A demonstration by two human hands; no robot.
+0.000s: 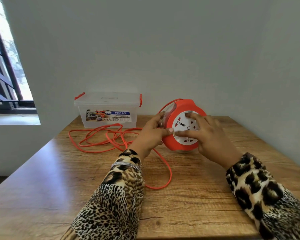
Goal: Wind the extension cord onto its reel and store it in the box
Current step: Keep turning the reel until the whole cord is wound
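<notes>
An orange extension reel point(182, 108) with a white socket face stands on edge on the wooden table point(189, 205). My left hand point(151, 134) grips the reel's left rim, thumb on the front. My right hand point(208, 134) lies with spread fingers on the white socket disc. The orange cord point(100, 137) lies in loose loops on the table to the left, and one loop runs under my left wrist. A clear plastic box point(109, 110) with red latches stands closed at the back left against the wall.
The table ends at the wall behind and on the right. A window point(5, 66) is at the far left. Bare wooden surface lies in front of the reel, between my sleeves.
</notes>
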